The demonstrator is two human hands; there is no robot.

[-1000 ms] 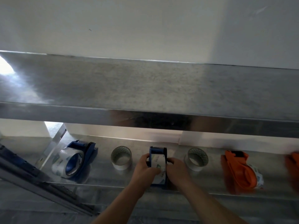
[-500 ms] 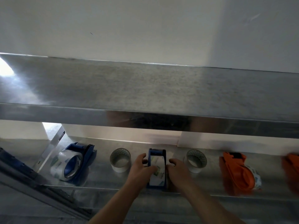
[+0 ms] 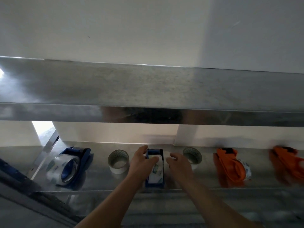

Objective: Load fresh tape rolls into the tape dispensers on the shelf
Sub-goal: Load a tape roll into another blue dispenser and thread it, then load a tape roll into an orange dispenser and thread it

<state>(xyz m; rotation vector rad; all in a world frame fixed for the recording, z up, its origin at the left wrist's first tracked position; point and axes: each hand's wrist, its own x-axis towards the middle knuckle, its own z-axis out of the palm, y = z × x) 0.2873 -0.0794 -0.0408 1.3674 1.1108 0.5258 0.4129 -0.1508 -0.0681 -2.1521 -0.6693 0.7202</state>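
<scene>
A blue tape dispenser (image 3: 155, 181) with a clear tape roll (image 3: 157, 170) in it stands at the middle of the lower metal shelf (image 3: 189, 183). My left hand (image 3: 141, 162) grips its left side, thumb on the far end and fingers over the roll. My right hand (image 3: 178, 163) hovers just right of it with fingers loosely curled, holding nothing. A loose tape roll (image 3: 118, 161) stands to the left and another tape roll (image 3: 192, 156) to the right, partly behind my right hand.
At far left lies a second blue dispenser (image 3: 72, 165) loaded with clear tape. An orange dispenser (image 3: 230, 165) with a roll sits at right, and another orange dispenser (image 3: 287, 163) at the far right edge. The upper shelf (image 3: 148, 114) overhangs closely.
My right hand has let go of the middle dispenser and moved slightly right. My left hand stays on it. The view has shifted a little.
</scene>
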